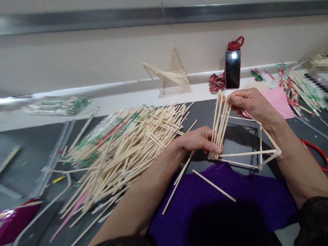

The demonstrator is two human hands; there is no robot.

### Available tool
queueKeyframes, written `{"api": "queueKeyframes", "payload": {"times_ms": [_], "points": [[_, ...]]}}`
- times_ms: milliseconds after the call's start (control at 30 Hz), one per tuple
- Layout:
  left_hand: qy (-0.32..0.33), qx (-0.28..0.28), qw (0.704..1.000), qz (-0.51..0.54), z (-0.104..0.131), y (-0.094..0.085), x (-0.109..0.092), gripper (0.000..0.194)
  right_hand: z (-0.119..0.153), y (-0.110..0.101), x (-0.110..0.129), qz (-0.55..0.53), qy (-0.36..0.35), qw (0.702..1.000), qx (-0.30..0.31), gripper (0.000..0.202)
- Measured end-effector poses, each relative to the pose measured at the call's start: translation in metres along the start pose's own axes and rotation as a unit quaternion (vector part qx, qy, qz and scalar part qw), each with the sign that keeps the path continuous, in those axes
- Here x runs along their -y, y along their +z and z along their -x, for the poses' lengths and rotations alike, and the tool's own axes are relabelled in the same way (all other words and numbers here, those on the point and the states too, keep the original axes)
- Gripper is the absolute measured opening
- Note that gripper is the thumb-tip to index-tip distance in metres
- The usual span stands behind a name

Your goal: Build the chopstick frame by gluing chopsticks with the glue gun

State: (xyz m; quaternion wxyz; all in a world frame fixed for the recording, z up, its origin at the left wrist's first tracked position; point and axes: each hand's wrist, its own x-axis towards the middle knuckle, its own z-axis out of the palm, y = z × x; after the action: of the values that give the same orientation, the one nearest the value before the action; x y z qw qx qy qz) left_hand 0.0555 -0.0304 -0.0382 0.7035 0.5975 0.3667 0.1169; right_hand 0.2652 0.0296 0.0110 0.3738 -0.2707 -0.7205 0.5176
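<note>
Holds an open stick frame (246, 153) above the dark surface (202, 112), just right of the big pile of loose sticks (143, 147). Pinches the lower ends of its row of slanting sticks (221, 124) between thumb and fingers of the left hand (201, 140). Grips their upper ends with thumb and bent fingers of the right hand (247, 102); cannot tell exactly how the hidden fingertips lie. Shows below the frame a purple cloth (251, 191), with a single stick (214, 185) lying across it. Shows beyond, by the wall, a twisted stick model (176, 77) and an upright phone (232, 70) before a red cap (234, 44). Includes pink paper (279, 102) behind the right wrist and, farther left, a clear packet of wrapped sticks (58, 105).
</note>
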Motion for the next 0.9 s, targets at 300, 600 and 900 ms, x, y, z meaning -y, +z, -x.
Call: {"api": "queueKeyframes", "payload": {"times_ms": [300,600,900], "points": [[0.000,0.000,1.000,-0.009,-0.0015,-0.0006,0.0010,0.040,-0.0014,-0.0011,-0.0033,-0.001,-0.003,1.000,-0.007,0.040],[0.011,-0.011,1.000,0.010,-0.0027,0.0030,0.0005,0.043,0.0001,-0.0016,-0.0038,-0.004,0.010,0.999,-0.030,0.033],[0.028,0.034,0.998,0.039,-0.0009,0.0039,0.0000,0.039,0.0009,-0.0033,-0.0068,0.008,0.002,0.999,-0.034,0.031]]}}
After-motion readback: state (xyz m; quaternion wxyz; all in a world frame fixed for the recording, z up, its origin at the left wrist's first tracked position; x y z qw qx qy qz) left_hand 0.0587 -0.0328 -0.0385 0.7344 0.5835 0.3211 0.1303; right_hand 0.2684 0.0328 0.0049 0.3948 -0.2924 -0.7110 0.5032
